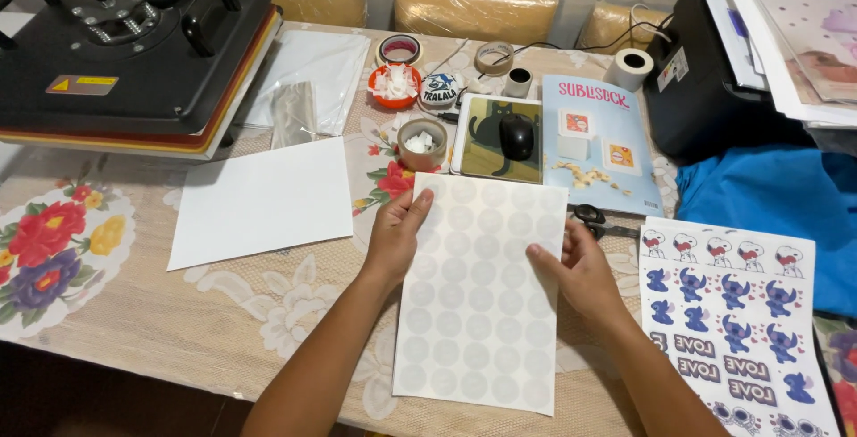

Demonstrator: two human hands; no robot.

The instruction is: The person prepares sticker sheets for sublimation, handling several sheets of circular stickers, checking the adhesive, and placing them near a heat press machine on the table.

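Observation:
A white sheet covered with rows of pale round stickers (482,312) lies on the floral tablecloth in front of me. My left hand (395,233) grips its left edge near the top, thumb on the sheet. On the right edge my right hand (576,267) rests with its fingertips pressed onto the paper. Both forearms reach in from the bottom of the view.
A black heat press (134,53) stands at the back left, a blank white sheet (263,200) beside my left hand. Scissors (594,220), a printed cartoon sheet (736,330), a blue cloth (786,196), a printer (714,80), tape rolls and a mouse on its pad (516,136) crowd the right and back.

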